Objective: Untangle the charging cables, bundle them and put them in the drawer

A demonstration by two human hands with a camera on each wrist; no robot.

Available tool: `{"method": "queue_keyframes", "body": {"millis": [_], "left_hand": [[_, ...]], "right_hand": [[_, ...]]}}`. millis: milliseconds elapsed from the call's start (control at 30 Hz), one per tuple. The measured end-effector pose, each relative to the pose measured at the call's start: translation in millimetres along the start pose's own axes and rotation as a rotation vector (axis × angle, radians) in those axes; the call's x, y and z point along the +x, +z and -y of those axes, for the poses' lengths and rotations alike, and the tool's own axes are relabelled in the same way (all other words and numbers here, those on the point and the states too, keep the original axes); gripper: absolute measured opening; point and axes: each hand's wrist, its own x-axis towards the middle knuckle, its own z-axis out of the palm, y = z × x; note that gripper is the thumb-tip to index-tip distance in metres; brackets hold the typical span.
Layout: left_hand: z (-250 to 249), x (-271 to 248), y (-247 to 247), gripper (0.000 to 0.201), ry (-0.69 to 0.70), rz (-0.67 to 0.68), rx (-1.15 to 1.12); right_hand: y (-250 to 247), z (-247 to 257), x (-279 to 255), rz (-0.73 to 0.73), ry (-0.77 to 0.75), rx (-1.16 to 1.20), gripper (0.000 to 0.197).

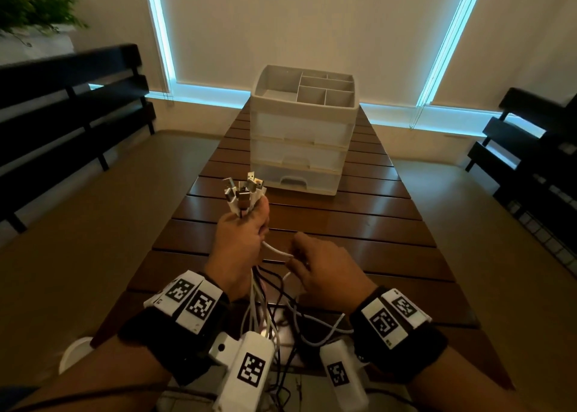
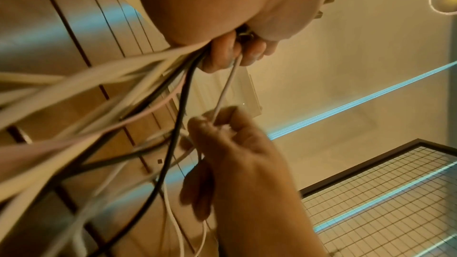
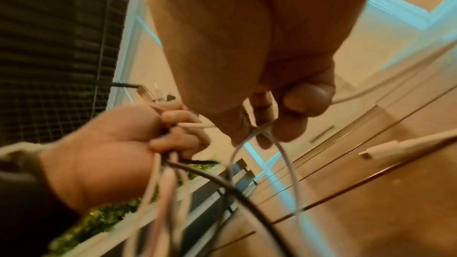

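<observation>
The left hand (image 1: 239, 240) grips a bunch of charging cables (image 1: 265, 299) above the worktop's (image 1: 390, 224) near half, plugs (image 1: 243, 190) pointing up and cords hanging over the near edge. The right hand (image 1: 324, 268), just beside it, pinches one white cable (image 1: 276, 251) between its fingers (image 3: 306, 99). The drawer unit (image 1: 301, 137) stands towards the far end, all drawers closed.
</observation>
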Motion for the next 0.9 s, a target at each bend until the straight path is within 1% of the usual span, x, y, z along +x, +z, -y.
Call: {"method": "queue_keyframes", "body": {"millis": [100,167,233,333,400,467,533,600,667,700,733,767,800,833,900], "left_hand": [[-6,2,-3,0.033,0.044,0.003,0.010],[-7,4,-6,0.033,0.077,-0.029,0.007],[-9,6,-7,0.032,0.087,-0.085,-0.004],[-16,13,-15,0.032,0.082,-0.196,-0.041],[-18,19,-23,0.035,0.080,-0.267,-0.025],[-18,24,-28,0.031,0.085,-0.334,0.027],[-18,27,-32,0.025,0.099,-0.392,0.075],[-21,30,-35,0.020,0.135,-0.432,0.124],[-23,32,-38,0.018,0.144,-0.447,0.142],[-23,32,-39,0.017,0.137,-0.443,0.134],[-23,31,-38,0.017,0.128,-0.432,0.125],[-22,29,-36,0.018,0.121,-0.419,0.125],[-20,26,-33,0.021,0.118,-0.401,0.131],[-19,23,-29,0.023,0.120,-0.376,0.134],[-14,20,-23,0.025,0.127,-0.335,0.147]], "right_hand": [[-1,-14,0,-0.044,0.025,-0.039,0.011],[-1,-18,2,-0.045,0.038,-0.038,0.009],[-3,-19,3,0.015,0.045,0.028,0.009],[-7,-26,0,0.120,0.063,0.132,0.015],[-13,-33,-2,0.114,0.095,0.194,0.017],[-21,-38,-2,0.021,0.116,0.267,0.015],[-28,-45,0,-0.148,0.150,0.259,0.016],[-33,-55,1,-0.342,0.246,0.254,0.018],[-37,-68,1,-0.515,0.364,0.253,0.016],[-39,-72,1,-0.571,0.417,0.248,0.014],[-39,-75,2,-0.593,0.457,0.238,0.010],[-38,-74,2,-0.584,0.475,0.238,0.012],[-36,-72,4,-0.533,0.475,0.236,0.023],[-33,-68,5,-0.456,0.447,0.235,0.037],[-25,-53,6,-0.336,0.342,0.187,0.065]]}}
